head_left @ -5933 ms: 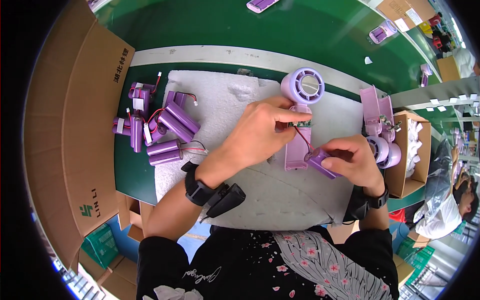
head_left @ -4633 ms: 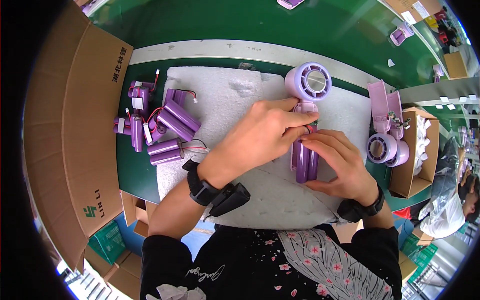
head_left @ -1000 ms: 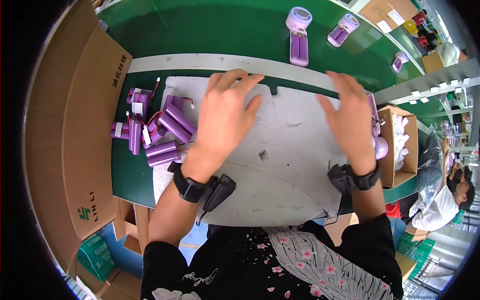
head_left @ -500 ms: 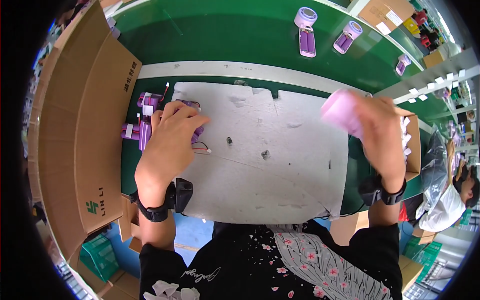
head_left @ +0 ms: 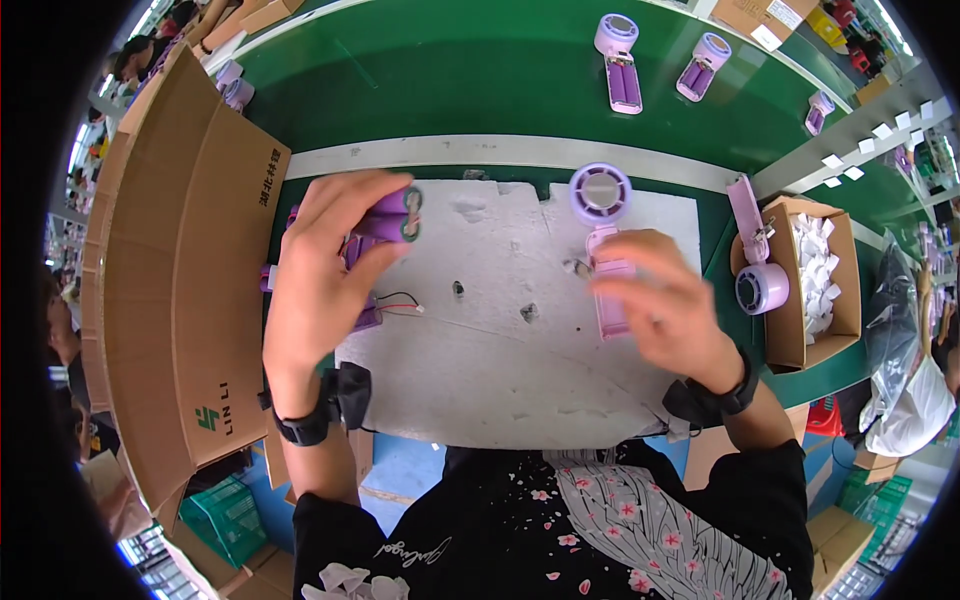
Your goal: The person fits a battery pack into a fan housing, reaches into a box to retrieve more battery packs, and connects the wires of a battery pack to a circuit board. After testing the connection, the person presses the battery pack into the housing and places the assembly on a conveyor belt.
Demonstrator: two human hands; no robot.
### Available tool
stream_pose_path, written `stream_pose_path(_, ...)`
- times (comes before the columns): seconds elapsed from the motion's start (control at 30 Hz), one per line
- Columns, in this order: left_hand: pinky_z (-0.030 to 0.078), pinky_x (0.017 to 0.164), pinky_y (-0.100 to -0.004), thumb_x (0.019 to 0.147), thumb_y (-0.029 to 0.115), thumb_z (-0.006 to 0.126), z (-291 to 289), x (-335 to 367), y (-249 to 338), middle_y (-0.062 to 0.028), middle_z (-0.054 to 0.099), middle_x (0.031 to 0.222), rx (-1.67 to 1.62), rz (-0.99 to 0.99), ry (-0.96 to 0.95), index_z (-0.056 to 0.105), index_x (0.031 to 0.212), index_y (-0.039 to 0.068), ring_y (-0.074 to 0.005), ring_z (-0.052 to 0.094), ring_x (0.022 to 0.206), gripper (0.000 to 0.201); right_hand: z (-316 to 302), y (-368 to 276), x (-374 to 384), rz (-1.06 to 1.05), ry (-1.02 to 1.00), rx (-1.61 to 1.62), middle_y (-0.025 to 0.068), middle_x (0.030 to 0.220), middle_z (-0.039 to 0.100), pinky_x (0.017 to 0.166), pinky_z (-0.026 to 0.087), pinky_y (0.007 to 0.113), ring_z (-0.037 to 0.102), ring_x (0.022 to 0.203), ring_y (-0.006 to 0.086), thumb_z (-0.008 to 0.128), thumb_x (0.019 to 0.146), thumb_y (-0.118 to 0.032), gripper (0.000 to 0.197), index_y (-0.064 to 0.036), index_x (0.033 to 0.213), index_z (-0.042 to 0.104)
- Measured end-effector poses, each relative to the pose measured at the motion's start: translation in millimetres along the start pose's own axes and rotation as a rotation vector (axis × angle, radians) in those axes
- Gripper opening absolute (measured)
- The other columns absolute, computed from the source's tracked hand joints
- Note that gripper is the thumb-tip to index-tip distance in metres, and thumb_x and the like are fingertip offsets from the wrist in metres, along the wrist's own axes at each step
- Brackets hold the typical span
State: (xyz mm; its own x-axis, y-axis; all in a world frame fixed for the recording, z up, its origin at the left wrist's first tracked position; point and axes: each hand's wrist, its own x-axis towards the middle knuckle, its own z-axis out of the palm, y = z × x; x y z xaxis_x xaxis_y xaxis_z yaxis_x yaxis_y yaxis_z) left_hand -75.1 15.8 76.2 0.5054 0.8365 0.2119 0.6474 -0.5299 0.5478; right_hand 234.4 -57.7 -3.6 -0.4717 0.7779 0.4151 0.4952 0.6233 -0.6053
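My left hand [head_left: 325, 260] grips a purple battery pack [head_left: 397, 217] of paired cylindrical cells, its ends facing right. More purple packs [head_left: 366, 318] lie beneath and beside that hand, partly hidden; one trails a red and black wire with a white plug [head_left: 418, 309]. A pink handheld fan [head_left: 600, 192] lies on the white foam board [head_left: 480, 370], round head away from me and open handle toward me. My right hand [head_left: 655, 300] hovers over or touches the handle, fingers apart and slightly blurred; it covers part of the handle.
A tall cardboard box [head_left: 215, 270] walls off the left side. At right stands a small carton [head_left: 785, 340] of white pieces, with another pink fan [head_left: 762, 288] beside it. Beyond a pale rail [head_left: 450, 150], several fans with purple cells lie on the green surface [head_left: 480, 80].
The pink fan that my right hand held in the air at right now lies on the foam board. My left hand has lifted a battery pack from the pile.
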Motion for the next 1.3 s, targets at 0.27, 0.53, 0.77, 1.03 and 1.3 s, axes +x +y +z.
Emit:
stream_pose_path(0.27, 0.049, 0.099, -0.0367, 0.078, -0.004, 0.075, 93.0, 26.8, 76.1, -0.0142, 0.06, 0.126, -0.69, 0.203, 0.041, 0.06, 0.122, 0.003, -0.024, 0.061, 0.113, 0.047, 7.1, -5.2, 3.5, 0.281, 0.35, 0.607, 0.0141, 0.12, 0.061, 0.077, 0.054, 0.03, 0.065, 0.098, 0.0196, 0.067, 0.086, 0.005, 0.041, 0.0016, 0.125, 0.056)
stream_pose_path(0.53, 0.054, 0.093, -0.0334, 0.083, -0.006, 0.072, 133.7, 36.4, 56.2, -0.0129, 0.054, 0.128, -1.047, 0.038, 0.146, 0.064, 0.113, 0.001, -0.0212, 0.062, 0.111, 0.032, 7.5, 34.7, -20.8, 0.312, 0.404, 1.045, 0.0136, 0.117, 0.063, 0.072, 0.054, 0.035, 0.066, 0.087, 0.0202, 0.064, 0.095, -0.007, 0.036, 0.0025, 0.128, 0.055)
stream_pose_path(0.77, 0.056, 0.092, -0.0318, 0.084, -0.007, 0.069, 152.1, 25.3, 44.8, -0.013, 0.054, 0.128, -0.99, 0.151, 0.088, 0.065, 0.113, 0.001, -0.0205, 0.063, 0.111, 0.03, 8.5, 30.0, -17.7, 0.423, 0.515, 0.94, 0.015, 0.104, 0.068, 0.066, 0.055, 0.034, 0.068, 0.084, 0.0215, 0.059, 0.1, -0.017, 0.029, 0.0055, 0.119, 0.061)
stream_pose_path(1.03, 0.058, 0.087, -0.0347, 0.092, -0.004, 0.06, 150.3, 22.1, 48.0, -0.0156, 0.058, 0.126, -1.254, 0.014, -0.038, 0.06, 0.125, 0.001, -0.0227, 0.066, 0.105, 0.033, 7.8, 24.0, -19.8, 0.414, 0.598, 0.816, 0.0155, 0.106, 0.068, 0.066, 0.057, 0.033, 0.069, 0.08, 0.0222, 0.058, 0.101, -0.018, 0.027, 0.0052, 0.114, 0.063)
stream_pose_path(1.3, 0.06, 0.079, -0.0339, 0.1, 0.0, 0.048, 141.7, 24.7, 41.9, -0.0177, 0.063, 0.117, -1.525, -0.259, -0.213, 0.054, 0.132, -0.003, -0.0239, 0.069, 0.094, 0.033, 11.1, 20.8, -20.5, 0.394, 0.613, 0.718, 0.0177, 0.105, 0.069, 0.07, 0.059, 0.036, 0.07, 0.081, 0.0237, 0.058, 0.101, -0.016, 0.025, 0.0053, 0.113, 0.063)
